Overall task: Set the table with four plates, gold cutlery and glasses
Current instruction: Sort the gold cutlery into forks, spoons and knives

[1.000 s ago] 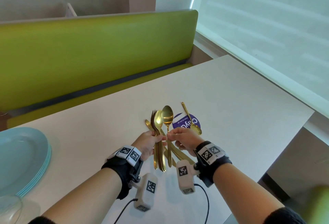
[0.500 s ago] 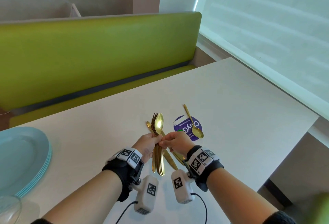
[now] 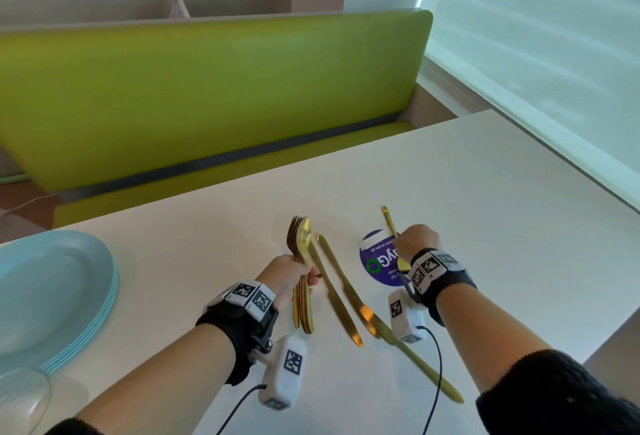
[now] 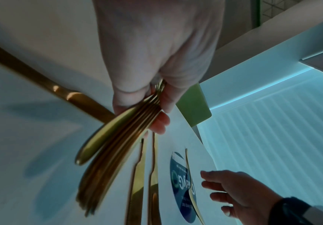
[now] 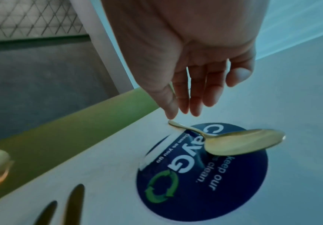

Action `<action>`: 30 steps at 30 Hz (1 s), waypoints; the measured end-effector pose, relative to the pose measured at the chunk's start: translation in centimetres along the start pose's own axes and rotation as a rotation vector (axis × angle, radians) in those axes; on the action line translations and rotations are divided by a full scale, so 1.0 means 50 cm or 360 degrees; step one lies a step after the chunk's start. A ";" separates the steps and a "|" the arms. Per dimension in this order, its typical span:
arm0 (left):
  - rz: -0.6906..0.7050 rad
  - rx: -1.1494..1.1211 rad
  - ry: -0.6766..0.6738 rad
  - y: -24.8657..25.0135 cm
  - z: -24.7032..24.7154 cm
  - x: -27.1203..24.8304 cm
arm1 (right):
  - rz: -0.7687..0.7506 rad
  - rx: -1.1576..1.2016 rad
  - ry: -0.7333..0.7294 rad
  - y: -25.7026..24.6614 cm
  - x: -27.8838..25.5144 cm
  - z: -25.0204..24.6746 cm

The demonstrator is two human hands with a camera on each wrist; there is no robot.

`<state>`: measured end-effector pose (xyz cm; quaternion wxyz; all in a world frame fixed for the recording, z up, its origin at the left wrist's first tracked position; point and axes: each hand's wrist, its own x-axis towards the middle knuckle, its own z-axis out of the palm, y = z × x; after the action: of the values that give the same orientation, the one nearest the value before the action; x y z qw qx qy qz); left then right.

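My left hand (image 3: 294,273) grips a bundle of gold forks and spoons (image 3: 301,254) upright above the white table (image 3: 485,192); the left wrist view shows the fingers (image 4: 157,121) curled round the bundle's handles (image 4: 114,152). My right hand (image 3: 415,242) hovers with straight fingers (image 5: 191,99) over a lone gold spoon (image 5: 241,141), the index tip right at its handle end. Gold knives (image 3: 341,292) lie on the table between my hands. A stack of light blue plates (image 3: 52,296) sits at the far left.
The lone spoon rests across a round purple sticker (image 3: 379,261) on the table. A clear glass (image 3: 20,396) stands at the bottom left. A green bench (image 3: 207,105) runs behind the table, and a window blind (image 3: 536,36) is on the right.
My right hand put a spoon into the bundle, let go, and moved right to the lone spoon on the sticker. The left hand still holds the bundle.
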<state>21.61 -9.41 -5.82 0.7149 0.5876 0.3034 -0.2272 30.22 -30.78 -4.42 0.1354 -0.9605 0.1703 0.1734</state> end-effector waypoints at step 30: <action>0.0242 0.0786 -0.0065 -0.064 -0.093 -0.171 | -0.1730 -0.1037 0.0786 -0.027 -0.340 0.062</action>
<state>12.59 -5.81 -2.64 0.5708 0.7608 0.1791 -0.2518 14.82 -23.82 -0.49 -0.1359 -0.9128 -0.3717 -0.1013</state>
